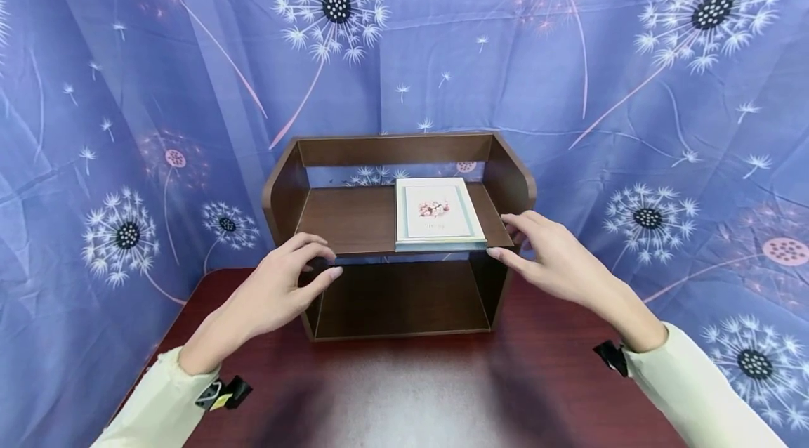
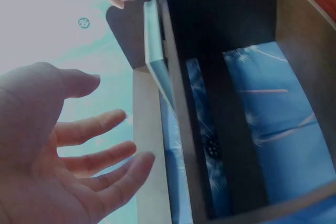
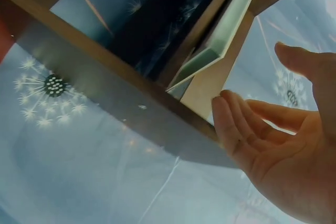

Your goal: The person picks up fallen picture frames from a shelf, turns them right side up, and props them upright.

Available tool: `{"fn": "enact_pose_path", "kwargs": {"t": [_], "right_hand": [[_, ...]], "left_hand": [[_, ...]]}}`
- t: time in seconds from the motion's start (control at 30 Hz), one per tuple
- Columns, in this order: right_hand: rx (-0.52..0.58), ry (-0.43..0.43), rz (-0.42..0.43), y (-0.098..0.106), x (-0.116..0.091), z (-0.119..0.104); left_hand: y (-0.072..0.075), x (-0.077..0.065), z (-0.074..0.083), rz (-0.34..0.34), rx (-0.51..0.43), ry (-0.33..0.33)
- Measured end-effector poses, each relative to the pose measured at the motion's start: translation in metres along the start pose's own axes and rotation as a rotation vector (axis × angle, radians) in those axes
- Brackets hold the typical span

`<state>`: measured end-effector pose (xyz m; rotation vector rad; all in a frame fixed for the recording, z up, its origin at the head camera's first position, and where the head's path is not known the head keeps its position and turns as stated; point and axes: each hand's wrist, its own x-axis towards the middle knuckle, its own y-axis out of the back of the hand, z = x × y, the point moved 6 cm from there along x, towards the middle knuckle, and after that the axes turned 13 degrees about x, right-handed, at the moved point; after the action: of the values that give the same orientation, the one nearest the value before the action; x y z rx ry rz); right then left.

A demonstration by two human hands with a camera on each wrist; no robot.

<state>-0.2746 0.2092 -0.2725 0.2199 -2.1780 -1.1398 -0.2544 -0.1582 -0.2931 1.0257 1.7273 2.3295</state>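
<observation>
A pale blue-and-white book (image 1: 437, 213) with a pink flower picture lies flat on the upper level of a dark brown shelf (image 1: 354, 213), right of the middle. The left wrist view shows the edge of the same book (image 2: 153, 40). My left hand (image 1: 284, 286) hovers before the shelf's left front, fingers loosely bent and apart, holding nothing. At the right front corner, my right hand (image 1: 550, 251) has its thumb near the book's lower right corner. In the right wrist view a gap separates the right hand (image 3: 273, 135) from the book (image 3: 220, 40).
The shelf stands on a dark red table (image 1: 404, 385), with an open lower compartment (image 1: 398, 297) beneath the upper level. Behind it hangs a blue curtain (image 1: 430, 55) with dandelion prints. Each sleeve carries a small dark device at the wrist, such as the left device (image 1: 222, 393).
</observation>
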Motion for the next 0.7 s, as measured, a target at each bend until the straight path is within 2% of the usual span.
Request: {"fn": "enact_pose_path", "kwargs": {"t": [0.13,0.3,0.53,0.7], "right_hand": [[0.001,0.009,-0.038,0.000,0.019,-0.008],[-0.025,-0.026,-0.129,-0.001,0.045,-0.010],[-0.055,-0.087,-0.266,-0.011,0.080,-0.004],[-0.086,-0.170,-0.382,-0.023,0.103,0.005]], "left_hand": [[0.002,0.020,0.004,-0.056,-0.022,-0.018],[0.001,0.045,0.007,-0.156,-0.032,0.005],[-0.010,0.078,0.007,-0.322,-0.044,0.054],[-0.019,0.103,0.010,-0.401,-0.030,0.062]]}}
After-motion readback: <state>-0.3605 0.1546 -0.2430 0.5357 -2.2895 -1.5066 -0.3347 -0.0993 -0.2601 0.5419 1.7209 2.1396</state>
